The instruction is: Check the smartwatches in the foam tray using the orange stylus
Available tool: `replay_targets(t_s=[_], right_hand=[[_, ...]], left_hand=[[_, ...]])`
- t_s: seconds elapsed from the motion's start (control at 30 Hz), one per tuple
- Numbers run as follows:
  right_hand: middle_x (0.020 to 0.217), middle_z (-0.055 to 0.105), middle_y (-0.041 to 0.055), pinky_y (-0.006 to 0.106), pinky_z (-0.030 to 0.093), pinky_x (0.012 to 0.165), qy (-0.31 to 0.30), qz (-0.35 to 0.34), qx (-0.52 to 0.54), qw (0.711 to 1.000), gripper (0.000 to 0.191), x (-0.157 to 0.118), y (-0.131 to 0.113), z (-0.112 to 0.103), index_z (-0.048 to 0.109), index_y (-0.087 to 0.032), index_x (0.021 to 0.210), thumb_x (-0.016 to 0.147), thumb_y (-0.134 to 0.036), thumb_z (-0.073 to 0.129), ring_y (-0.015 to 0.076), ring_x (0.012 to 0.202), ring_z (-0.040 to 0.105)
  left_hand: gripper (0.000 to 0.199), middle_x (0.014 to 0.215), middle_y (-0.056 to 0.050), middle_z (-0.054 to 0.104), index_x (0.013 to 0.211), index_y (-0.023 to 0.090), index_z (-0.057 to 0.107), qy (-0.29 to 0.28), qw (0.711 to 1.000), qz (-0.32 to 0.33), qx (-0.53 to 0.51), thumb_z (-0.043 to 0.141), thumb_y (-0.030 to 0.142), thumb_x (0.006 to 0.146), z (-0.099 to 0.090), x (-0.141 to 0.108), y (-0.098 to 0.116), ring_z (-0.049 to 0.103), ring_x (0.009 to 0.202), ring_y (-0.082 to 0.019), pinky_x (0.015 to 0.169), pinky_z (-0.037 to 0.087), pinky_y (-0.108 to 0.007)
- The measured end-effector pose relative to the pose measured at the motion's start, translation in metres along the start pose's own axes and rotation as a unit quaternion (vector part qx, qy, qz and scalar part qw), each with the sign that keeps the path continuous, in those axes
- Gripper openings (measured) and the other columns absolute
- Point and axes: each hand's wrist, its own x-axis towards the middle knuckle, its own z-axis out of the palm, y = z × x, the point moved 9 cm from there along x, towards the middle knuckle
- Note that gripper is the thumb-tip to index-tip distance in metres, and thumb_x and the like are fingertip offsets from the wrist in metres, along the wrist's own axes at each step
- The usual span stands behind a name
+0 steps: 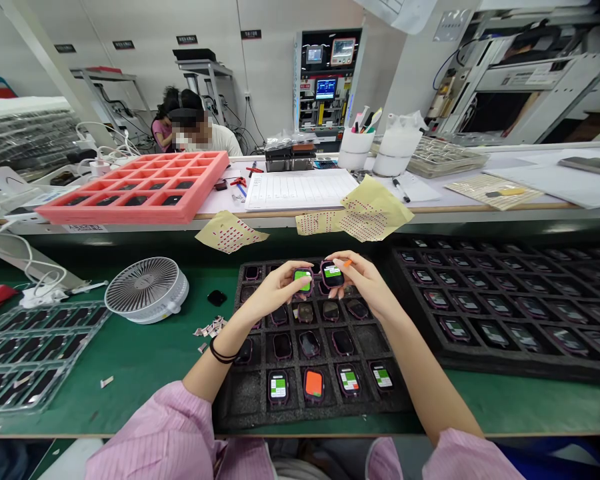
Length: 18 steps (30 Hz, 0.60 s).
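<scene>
Left hand (280, 288) grips a green-lit watch (301, 274), right hand (361, 277) a second watch (333, 275), both just above the foam tray (253, 420). Held face-up, probably for reading; padded pockets (371, 340) (front row: four lit units (314, 385)) presumably prevent knocking.

We see glossy, glass-like screens on the smartwatches (333, 275), rough matt foam in the watch tray (249, 392), a smooth, faintly shiny surface (145, 373), smooth plastic on the fan (143, 287), and matt woven cloth in our sleeves (155, 427).
</scene>
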Motion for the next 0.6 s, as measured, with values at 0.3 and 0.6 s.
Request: replay_targets(t_s=[0.3, 0.6], right_hand=[[0.073, 0.062, -0.0007, 0.021, 0.046, 0.041, -0.005, -0.008, -0.016, 1.000, 0.035, 0.001, 0.003, 0.002, 0.060, -0.018, 0.098, 0.082, -0.049, 0.062, 0.0136, 0.047, 0.066], [0.078, 0.059, -0.0002, 0.021, 0.050, 0.040, -0.011, 0.001, -0.016, 1.000, 0.035, 0.002, 0.012, 0.010, 0.064, -0.020, 0.097, 0.080, -0.050, 0.063, 0.0104, 0.053, 0.060]], left_hand=[[0.037, 0.077, -0.001, 0.061, 0.101, 0.015, 0.060, 0.027, 0.999, -0.019, -0.024, 0.056, 0.049, 0.085, -0.002, 0.003, -0.006, 0.058, 0.069, -0.011, 0.058, 0.049, -0.022], [0.049, 0.116, -0.011, 0.061, 0.120, 0.017, 0.052, 0.041, 0.977, 0.158, 0.138, 0.072, 0.025, 0.076, 0.003, -0.007, 0.020, 0.063, 0.096, -0.020, 0.076, 0.053, -0.030]])
